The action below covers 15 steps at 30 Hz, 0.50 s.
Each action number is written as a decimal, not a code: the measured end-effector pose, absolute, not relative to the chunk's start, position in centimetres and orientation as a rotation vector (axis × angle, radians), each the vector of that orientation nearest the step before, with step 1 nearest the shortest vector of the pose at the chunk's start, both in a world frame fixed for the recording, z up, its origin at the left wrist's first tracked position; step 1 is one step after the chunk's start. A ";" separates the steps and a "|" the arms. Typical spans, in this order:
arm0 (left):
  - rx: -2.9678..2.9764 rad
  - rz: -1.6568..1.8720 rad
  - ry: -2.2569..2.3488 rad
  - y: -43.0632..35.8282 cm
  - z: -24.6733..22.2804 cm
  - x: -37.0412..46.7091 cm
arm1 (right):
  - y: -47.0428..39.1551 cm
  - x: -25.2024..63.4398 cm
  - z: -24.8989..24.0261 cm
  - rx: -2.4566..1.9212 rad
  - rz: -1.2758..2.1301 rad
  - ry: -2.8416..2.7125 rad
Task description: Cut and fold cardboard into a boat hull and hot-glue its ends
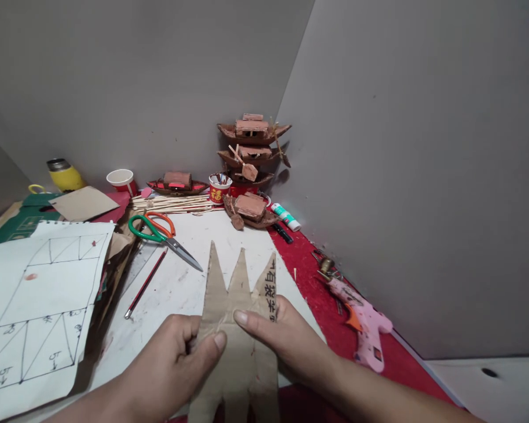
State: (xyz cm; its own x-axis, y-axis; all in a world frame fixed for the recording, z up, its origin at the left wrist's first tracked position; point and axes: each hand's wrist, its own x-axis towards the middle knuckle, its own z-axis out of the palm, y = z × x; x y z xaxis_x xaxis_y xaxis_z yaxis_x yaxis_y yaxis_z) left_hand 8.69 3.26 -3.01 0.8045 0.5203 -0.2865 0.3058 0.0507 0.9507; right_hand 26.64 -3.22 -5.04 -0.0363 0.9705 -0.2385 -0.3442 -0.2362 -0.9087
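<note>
A brown cardboard piece (238, 341) with three pointed tips at its far end and dark printed characters along its right side is held up at the table's near edge. My left hand (176, 358) grips its left edge, thumb on the face and fingers curled behind. On the right edge, my right hand (286, 335) holds it the same way, its thumb lying across the middle below the points. The fingers behind the cardboard are partly hidden. Green-and-orange scissors (167, 238) and a red-black pencil (146, 284) lie to the left beyond it.
Paper with a line drawing (39, 294) covers stacked cardboard at left. Small model boats (254, 132) stand at the back beside a cup of tools (220, 188) and thin sticks (176, 204). A glue stick (285, 217) and pink glue gun (364, 326) rest at right.
</note>
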 end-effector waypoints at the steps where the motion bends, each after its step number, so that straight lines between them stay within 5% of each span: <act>1: 1.455 0.146 0.660 3.3 -2.9 8.6 | -3.2 26.8 -5.1 -1.058 1.572 -0.824; 6: 1.492 0.147 0.704 3.2 -3.0 8.0 | -3.5 26.8 -5.6 -0.917 1.756 -0.872; 15: 2.322 0.201 0.823 3.5 -3.9 8.1 | -3.5 25.6 -6.2 -1.037 1.603 -0.843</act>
State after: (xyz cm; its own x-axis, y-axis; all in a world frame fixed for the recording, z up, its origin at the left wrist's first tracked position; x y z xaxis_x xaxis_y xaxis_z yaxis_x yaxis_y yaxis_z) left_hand 8.10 3.49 -3.85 0.7906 0.6082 -0.0705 0.5072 -0.5861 0.6318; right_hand 25.63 -3.46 -6.25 -0.1251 0.9677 -0.2189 -0.3680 -0.2501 -0.8956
